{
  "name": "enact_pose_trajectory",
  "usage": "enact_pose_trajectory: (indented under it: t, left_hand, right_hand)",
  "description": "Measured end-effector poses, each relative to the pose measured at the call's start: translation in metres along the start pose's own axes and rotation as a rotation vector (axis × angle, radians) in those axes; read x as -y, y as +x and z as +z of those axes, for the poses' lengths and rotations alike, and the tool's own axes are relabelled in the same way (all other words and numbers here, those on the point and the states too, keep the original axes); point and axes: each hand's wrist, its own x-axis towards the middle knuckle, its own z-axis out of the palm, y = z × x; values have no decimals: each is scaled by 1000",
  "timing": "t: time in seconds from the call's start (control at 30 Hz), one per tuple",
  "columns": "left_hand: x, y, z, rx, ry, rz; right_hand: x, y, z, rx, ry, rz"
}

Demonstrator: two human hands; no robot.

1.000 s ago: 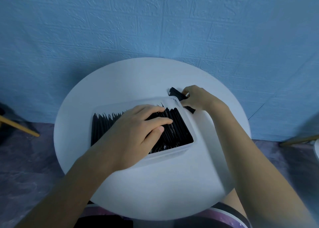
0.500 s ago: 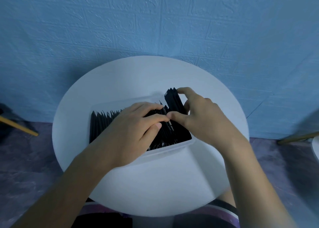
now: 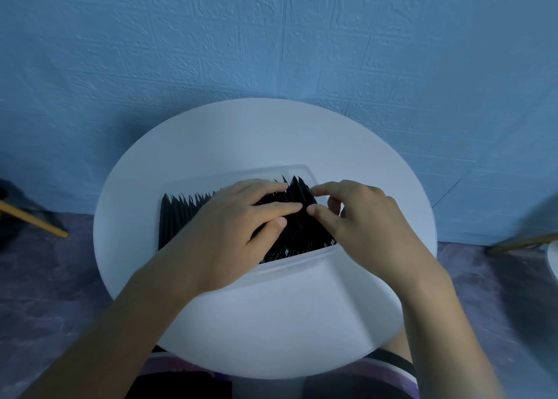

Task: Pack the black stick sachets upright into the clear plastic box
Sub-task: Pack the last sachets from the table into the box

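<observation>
Your L hand lies flat, fingers straight, pressing packed sachets leftward so none topple; R hand pinches a bundle, seating it at right end of box.

No text, label, brand, number or sign can be read anywhere in the head view. The black stick sachets show a few faint pale specks at their near ends, against the near wall of the clear plastic box, but these are too small and blurred to tell as letters or figures
</observation>
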Motion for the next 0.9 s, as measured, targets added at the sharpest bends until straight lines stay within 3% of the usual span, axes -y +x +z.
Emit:
enact_pose_trajectory:
  t: [0.7,0.9]
  left_hand:
    - [-5,10,0,173,72,21]
    - [-2,12,-7,76,-6,-74]
  right_hand:
    - [-12,-1,28,-123,208,71]
    - [-16,-6,31,-132,239,77]
